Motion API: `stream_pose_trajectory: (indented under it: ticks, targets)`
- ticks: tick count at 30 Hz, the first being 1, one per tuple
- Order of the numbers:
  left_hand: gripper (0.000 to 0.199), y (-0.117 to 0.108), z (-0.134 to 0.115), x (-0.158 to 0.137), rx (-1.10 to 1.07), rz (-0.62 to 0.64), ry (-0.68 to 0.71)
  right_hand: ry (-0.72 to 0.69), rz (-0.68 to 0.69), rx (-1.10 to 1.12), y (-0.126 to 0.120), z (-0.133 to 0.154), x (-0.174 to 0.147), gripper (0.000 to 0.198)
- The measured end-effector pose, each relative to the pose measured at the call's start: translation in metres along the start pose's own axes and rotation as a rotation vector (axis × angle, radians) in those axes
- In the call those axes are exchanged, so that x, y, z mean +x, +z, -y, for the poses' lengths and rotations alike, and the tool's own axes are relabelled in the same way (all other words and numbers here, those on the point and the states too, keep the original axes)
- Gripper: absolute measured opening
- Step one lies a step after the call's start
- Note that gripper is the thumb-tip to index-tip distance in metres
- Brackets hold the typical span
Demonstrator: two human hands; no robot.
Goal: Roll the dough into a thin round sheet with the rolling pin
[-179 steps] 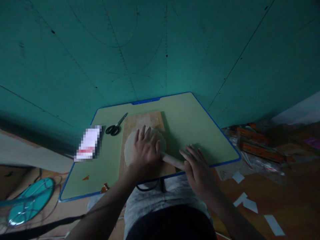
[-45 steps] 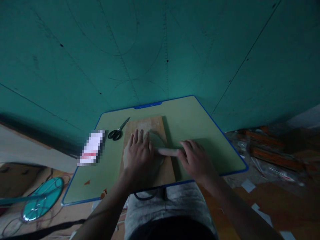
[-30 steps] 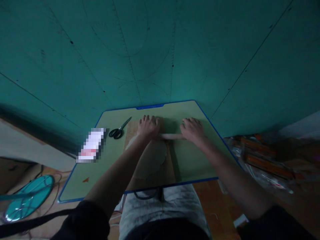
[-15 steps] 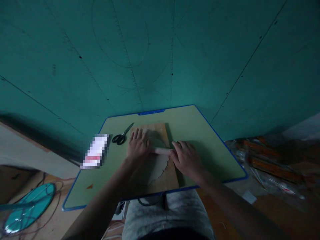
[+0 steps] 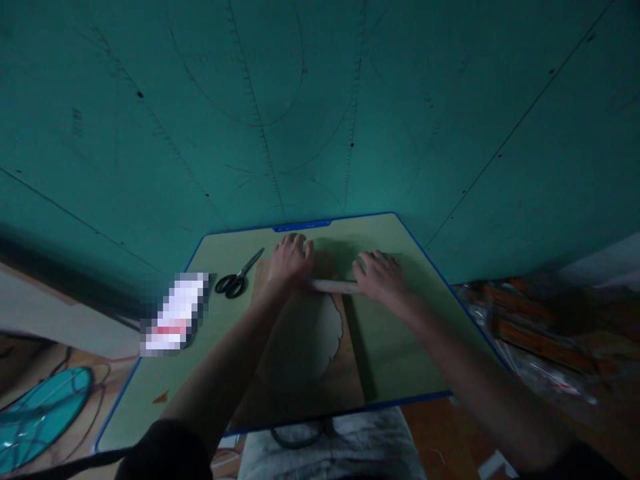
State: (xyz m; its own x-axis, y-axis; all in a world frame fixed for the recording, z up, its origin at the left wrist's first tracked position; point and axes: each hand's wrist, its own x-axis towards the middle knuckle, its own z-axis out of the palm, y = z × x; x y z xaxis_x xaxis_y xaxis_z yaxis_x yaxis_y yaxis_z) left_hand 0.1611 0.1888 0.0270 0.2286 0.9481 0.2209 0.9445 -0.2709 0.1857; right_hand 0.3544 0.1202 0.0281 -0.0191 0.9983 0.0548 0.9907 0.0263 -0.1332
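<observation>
A pale wooden rolling pin (image 5: 333, 286) lies crosswise near the far edge of a thin, wide sheet of dough (image 5: 305, 340). My left hand (image 5: 290, 260) is over its left end, fingers bent forward, hiding that end. On the other end rests my right hand (image 5: 383, 275), its fingers curving over the pin beyond the board's right side. The dough has a ragged right edge and is spread on a wooden board (image 5: 350, 387); my left forearm covers part of its left side.
The board rests on a light green table (image 5: 415, 347) with blue edging, against a green wall (image 5: 320, 100). Black-handled scissors (image 5: 237, 277) lie left of the board, beside a blurred-out white item (image 5: 175, 310). A small orange-brown scrap (image 5: 161, 398) is at front left.
Both hands have pushed the rolling pin forward, away from me, toward the dough's far edge. More of the dough shows on the near side. The camera view has shifted slightly.
</observation>
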Motion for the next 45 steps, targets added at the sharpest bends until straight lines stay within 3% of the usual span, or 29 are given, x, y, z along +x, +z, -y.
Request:
stream_pose_trajectory:
  ticks: [4,9,13,18,24,29,32,35,39,42,45]
  targets:
    - [0.038,-0.007,-0.002,-0.022,-0.008,-0.039,0.039,0.075,0.016,0.026,-0.001,0.007,-0.014,0.036]
    - [0.038,-0.01,0.018,-0.082,0.059,-0.071,0.145,-0.091,-0.077,0.064,0.011,0.022,-0.069,0.038]
    - [0.041,-0.01,0.039,-0.103,0.147,-0.11,0.162,-0.17,-0.098,0.107,0.014,0.04,-0.091,0.041]
    - [0.043,-0.014,0.039,-0.088,0.138,-0.064,0.099,-0.112,-0.071,0.083,0.015,0.047,-0.076,0.046]
    - [0.049,-0.013,0.027,-0.045,0.105,0.052,-0.031,-0.023,-0.086,0.091,0.02,0.032,-0.03,0.046]
    - [0.05,-0.007,0.028,-0.013,0.053,0.059,-0.031,0.086,-0.042,0.073,0.015,0.025,0.013,0.036]
    - [0.048,-0.01,0.026,-0.016,0.033,0.049,-0.012,0.09,-0.028,0.061,0.014,0.024,0.02,0.036]
    - [0.042,-0.014,0.022,-0.047,0.009,0.041,0.028,0.042,-0.038,0.048,0.018,0.023,0.008,0.037]
    - [0.035,-0.015,0.025,-0.119,-0.019,-0.062,0.17,-0.099,-0.07,0.008,0.023,0.031,-0.023,0.042]
    - [0.042,-0.015,0.036,-0.167,0.03,-0.104,0.172,-0.22,-0.097,-0.008,0.023,0.054,-0.036,0.045]
    - [0.046,-0.018,0.049,-0.193,0.086,-0.144,0.14,-0.298,-0.082,-0.008,0.022,0.084,-0.034,0.046]
